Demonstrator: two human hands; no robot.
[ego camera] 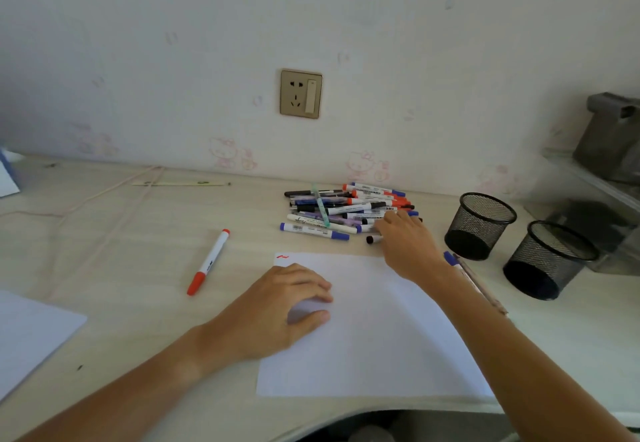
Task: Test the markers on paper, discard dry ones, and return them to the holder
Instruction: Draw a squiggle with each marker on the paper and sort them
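A white sheet of paper [374, 337] lies on the desk with a small red scribble [282, 257] in its far left corner. My left hand [280, 310] rests on the paper's left part, fingers loosely curled, holding nothing. My right hand [407, 242] reaches to the near right edge of a pile of markers [346, 209] and its fingers touch a black-capped marker [373, 239]; whether they grip it cannot be told. A red marker [209, 262] lies alone to the left of the paper. Two black mesh holders [479, 225] [549, 259] stand at the right.
A blue-capped marker and a pencil [464, 271] lie under my right forearm beside the paper. Another sheet [31, 334] sits at the left edge. A cable [104, 192] and a ruler [180, 183] lie near the wall. Grey shelving [609, 164] stands far right.
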